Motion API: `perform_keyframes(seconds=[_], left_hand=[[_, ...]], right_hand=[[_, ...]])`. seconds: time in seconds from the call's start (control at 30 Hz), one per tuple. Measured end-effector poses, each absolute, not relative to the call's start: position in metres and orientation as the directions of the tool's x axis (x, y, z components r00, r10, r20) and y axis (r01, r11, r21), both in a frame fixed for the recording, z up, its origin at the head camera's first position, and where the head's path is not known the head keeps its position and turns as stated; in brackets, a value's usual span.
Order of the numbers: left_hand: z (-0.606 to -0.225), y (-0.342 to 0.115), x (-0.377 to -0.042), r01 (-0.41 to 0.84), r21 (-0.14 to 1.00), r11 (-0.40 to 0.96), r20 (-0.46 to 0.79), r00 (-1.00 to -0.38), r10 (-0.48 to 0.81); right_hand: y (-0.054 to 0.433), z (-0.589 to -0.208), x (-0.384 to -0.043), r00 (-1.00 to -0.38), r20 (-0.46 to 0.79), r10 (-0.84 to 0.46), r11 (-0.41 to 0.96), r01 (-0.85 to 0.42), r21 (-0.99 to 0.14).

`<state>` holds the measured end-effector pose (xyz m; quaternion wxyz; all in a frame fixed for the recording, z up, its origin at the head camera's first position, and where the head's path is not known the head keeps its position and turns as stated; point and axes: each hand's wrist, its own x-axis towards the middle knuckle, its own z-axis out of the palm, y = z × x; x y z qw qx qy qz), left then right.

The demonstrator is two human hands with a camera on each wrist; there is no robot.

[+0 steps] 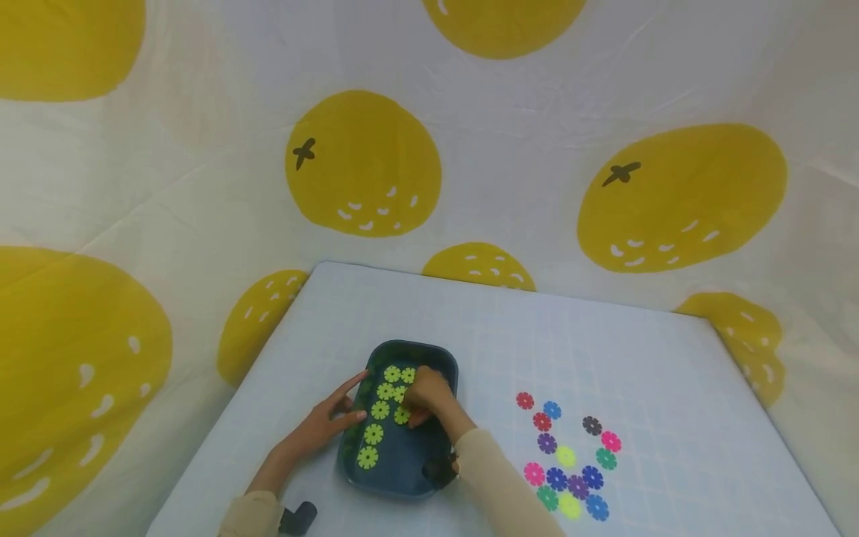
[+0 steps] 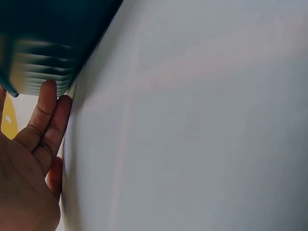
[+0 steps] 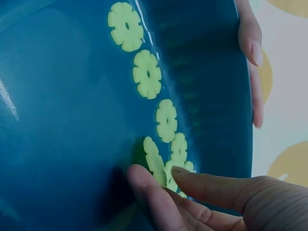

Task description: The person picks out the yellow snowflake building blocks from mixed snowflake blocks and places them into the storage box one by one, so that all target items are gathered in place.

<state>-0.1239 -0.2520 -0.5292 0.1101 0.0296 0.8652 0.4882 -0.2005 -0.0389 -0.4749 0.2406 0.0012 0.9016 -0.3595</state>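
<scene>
Several yellow-green flower-shaped discs (image 1: 373, 433) lie in rows inside a dark blue-green tray (image 1: 396, 485), mostly along its left side. My right hand (image 1: 427, 391) reaches down into the tray. Between its thumb and fingers, in the right wrist view, it pinches one disc (image 3: 153, 158) that stands tilted, its lower end partly covered by the fingertips. My left hand (image 1: 321, 426) rests at the tray's left rim with fingers extended. The left wrist view shows its fingers (image 2: 48, 103) straight, against the ribbed outer wall (image 2: 43, 65).
To the right of the tray, several loose flower discs (image 1: 579, 486) in red, blue, pink, green, purple, black and yellow lie on the white table (image 1: 671, 388). A curtain (image 1: 510, 186) with large yellow fruit prints hangs behind the table.
</scene>
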Motion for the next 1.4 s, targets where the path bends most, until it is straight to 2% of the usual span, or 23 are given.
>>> perform_keyframes(seconds=[0.23,0.53,0.77,1.03,1.23,1.4], left_hand=[[-0.53,-0.251,-0.126,-0.07,0.841,0.537,-0.17,-0.976,0.139],[-0.533,-0.255,-0.13,-0.049,0.847,0.53,-0.155,-0.975,0.157],[-0.533,-0.26,-0.131,-0.063,0.845,0.531,-0.171,-0.973,0.158],[-0.529,-0.273,-0.127,-0.06,0.839,0.541,-0.169,-0.973,0.154],[-0.527,-0.287,-0.123,-0.084,0.837,0.541,-0.18,-0.975,0.127],[-0.526,-0.295,-0.12,-0.108,0.83,0.547,-0.204,-0.972,0.119]], right_hand=[[-0.039,-0.471,-0.199,-0.903,-0.397,-0.164,0.774,0.132,-0.62],[-0.033,-0.455,-0.202,-0.936,-0.265,-0.233,0.746,0.004,-0.666],[-0.031,-0.437,-0.201,-0.9,-0.35,-0.258,0.584,0.144,-0.799],[-0.014,-0.414,-0.191,-0.87,-0.351,-0.347,0.419,0.191,-0.888],[0.004,-0.41,-0.184,-0.875,-0.34,-0.345,0.417,0.181,-0.891],[0.026,-0.411,-0.176,-0.899,-0.327,-0.293,0.451,0.171,-0.876]])
